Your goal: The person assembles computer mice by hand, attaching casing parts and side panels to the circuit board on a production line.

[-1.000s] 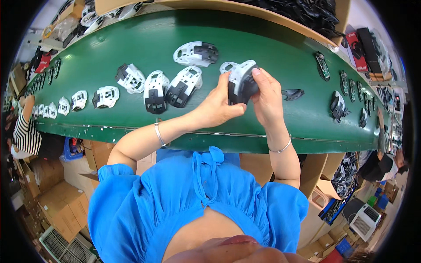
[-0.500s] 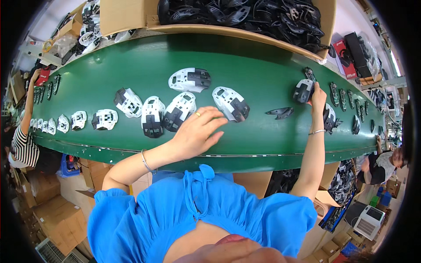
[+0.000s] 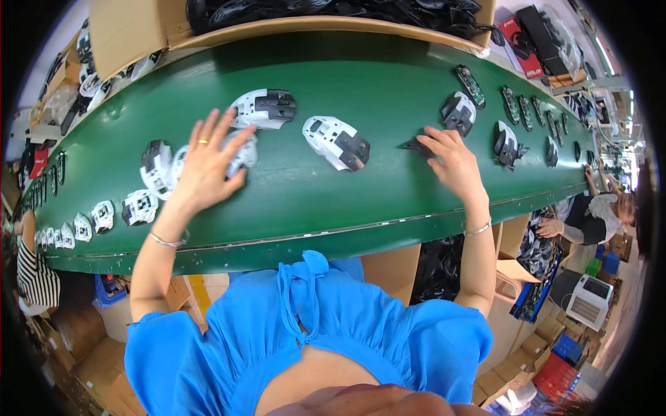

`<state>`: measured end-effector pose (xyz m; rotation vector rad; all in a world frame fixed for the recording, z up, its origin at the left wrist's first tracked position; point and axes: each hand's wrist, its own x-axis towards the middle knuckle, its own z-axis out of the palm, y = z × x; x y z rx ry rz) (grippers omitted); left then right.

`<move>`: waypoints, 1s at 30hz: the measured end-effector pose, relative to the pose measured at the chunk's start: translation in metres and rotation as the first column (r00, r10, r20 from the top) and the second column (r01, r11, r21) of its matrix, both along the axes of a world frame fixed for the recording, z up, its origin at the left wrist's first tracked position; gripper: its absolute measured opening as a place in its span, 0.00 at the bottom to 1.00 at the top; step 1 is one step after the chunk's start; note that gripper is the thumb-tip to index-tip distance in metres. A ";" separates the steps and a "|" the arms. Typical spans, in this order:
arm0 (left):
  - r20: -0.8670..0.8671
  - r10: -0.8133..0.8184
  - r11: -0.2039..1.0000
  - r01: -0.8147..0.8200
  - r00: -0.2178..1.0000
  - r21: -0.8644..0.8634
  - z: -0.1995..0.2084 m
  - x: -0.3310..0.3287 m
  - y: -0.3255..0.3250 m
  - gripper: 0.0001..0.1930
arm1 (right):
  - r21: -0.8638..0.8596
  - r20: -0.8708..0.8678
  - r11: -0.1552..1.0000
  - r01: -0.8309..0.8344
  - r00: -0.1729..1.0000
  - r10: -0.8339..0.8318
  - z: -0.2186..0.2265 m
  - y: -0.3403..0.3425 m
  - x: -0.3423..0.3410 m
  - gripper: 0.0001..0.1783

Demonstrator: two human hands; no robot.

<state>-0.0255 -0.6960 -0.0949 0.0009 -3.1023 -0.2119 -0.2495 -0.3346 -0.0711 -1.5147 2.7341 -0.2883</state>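
Note:
My left hand (image 3: pixel 211 163) lies flat with spread fingers over a cluster of white-and-black mouse shells (image 3: pixel 156 166), hiding much of them. Just beyond its fingertips is another mouse shell (image 3: pixel 267 109). Between my hands lies a separate white-and-black mouse shell (image 3: pixel 338 143). My right hand (image 3: pixel 451 163) reaches down with thumb and fingers apart, its fingertips at a small pointed black plastic piece (image 3: pixel 416 144) that they partly cover. Just past the right fingers rests a black-and-white mouse shell (image 3: pixel 459 113), beside a narrow circuit board (image 3: pixel 470 85).
A long green work surface (image 3: pixel 374 201) runs across. More white shells (image 3: pixel 103 216) line its left side; several boards (image 3: pixel 511 104) and shells (image 3: pixel 508 144) stand to the right. A carton of black parts (image 3: pixel 312 26) sits along the far edge. Other people work at both ends.
My right hand has let go of the mouse shell and come down to the black piece. My left hand has moved left and spread over the cluster. The whole view has shifted.

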 end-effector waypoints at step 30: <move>0.322 0.189 -0.420 -0.220 0.928 0.880 0.008 -0.049 0.061 0.19 | -0.616 0.763 0.446 0.649 0.632 0.135 -0.009 -0.008 0.042 0.12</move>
